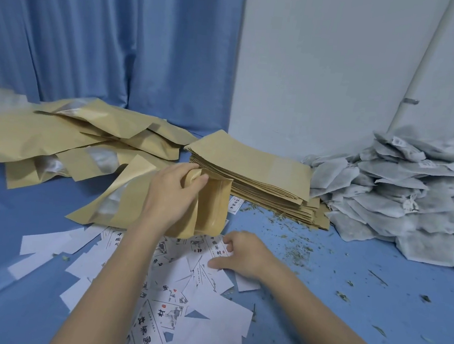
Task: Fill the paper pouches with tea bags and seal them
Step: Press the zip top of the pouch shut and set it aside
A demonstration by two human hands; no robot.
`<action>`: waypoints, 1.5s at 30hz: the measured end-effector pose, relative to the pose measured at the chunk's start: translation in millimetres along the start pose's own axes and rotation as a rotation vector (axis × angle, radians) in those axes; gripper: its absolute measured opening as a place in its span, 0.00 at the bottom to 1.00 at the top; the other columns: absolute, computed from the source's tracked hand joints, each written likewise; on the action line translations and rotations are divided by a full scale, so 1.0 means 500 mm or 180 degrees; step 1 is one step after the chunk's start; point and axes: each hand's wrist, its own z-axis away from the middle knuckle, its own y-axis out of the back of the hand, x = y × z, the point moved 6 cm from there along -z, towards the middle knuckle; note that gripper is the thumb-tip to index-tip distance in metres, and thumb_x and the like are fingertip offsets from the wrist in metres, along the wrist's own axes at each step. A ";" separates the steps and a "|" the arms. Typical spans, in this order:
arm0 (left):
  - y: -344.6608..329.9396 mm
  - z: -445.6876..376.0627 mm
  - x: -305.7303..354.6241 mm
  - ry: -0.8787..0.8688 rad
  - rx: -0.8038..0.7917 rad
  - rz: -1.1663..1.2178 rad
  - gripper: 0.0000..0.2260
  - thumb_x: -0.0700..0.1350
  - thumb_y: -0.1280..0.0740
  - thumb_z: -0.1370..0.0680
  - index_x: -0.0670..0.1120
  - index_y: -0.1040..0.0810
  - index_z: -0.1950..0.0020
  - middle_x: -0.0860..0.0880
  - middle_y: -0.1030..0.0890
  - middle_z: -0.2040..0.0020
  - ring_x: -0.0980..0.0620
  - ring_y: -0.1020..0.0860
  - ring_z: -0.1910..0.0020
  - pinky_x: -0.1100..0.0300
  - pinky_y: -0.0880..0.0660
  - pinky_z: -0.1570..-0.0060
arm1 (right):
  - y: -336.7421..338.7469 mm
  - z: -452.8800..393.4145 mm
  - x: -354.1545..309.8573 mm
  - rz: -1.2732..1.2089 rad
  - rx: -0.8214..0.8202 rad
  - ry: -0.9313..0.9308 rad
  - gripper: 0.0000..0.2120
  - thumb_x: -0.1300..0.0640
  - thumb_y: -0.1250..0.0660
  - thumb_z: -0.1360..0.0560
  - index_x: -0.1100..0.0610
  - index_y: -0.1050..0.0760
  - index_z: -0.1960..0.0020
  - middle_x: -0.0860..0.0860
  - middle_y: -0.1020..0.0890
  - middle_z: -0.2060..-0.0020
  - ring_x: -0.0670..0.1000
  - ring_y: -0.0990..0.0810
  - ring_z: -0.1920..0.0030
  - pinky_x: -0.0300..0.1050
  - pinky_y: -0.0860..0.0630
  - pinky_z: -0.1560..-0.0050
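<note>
— Holding the mouth of a brown paper pouch (202,211), the left hand (170,191) has its fingers curled over the top rim, so that grip is clamped on the pouch. See it?

— Yes. The pouch stands propped open on the blue desk (348,280), its opening turned toward the right. And the right hand (243,252)?

— It rests on the scattered white printed cards (170,285) just in front of the pouch, thumb and fingers pinching at one card's edge. Whether the card is truly lifted I cannot tell.

— Where are the tea bags?

— A grey-white heap of tea bags (401,197) lies at the right, against the white wall (327,70), well apart from both hands.

— Between that heap and the held pouch?

— A neat stack of flat pouches (256,174), touching the heap's left edge. Loose tea crumbs (293,247) are strewn on the desk before it.

— And to the left?

— A loose pile of bulging pouches (65,139) with clear windows, lying in front of the blue curtain (95,34). One of them lies just beside the left wrist.
</note>
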 end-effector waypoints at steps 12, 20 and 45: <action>0.012 0.003 0.010 -0.0021 0.0285 0.0064 0.12 0.55 0.35 0.23 0.49 0.19 0.47 0.54 0.21 0.58 0.51 0.24 0.54 0.62 0.35 0.58 | 0.067 0.034 0.084 -0.2896 0.1150 -0.0287 0.07 0.58 0.34 0.24 0.53 0.19 0.48 0.52 0.16 0.56 0.46 0.20 0.64 0.41 0.21 0.57; -0.003 0.001 0.055 -0.0208 -0.0126 0.0065 0.12 0.54 0.36 0.22 0.48 0.18 0.57 0.51 0.23 0.69 0.49 0.26 0.61 0.60 0.36 0.64 | 0.178 0.075 -0.109 0.0599 0.1628 0.1830 0.18 0.71 0.38 0.29 0.58 0.19 0.45 0.53 0.18 0.48 0.53 0.22 0.43 0.46 0.25 0.46; 0.086 0.035 0.235 -0.1251 -0.0478 0.1616 0.16 0.42 0.30 0.26 0.62 0.22 0.45 0.67 0.19 0.49 0.71 0.25 0.47 0.76 0.33 0.48 | 0.410 0.159 -0.136 0.0915 0.0890 0.1216 0.31 0.42 0.30 0.31 0.49 0.33 0.31 0.49 0.26 0.37 0.50 0.29 0.38 0.40 0.34 0.41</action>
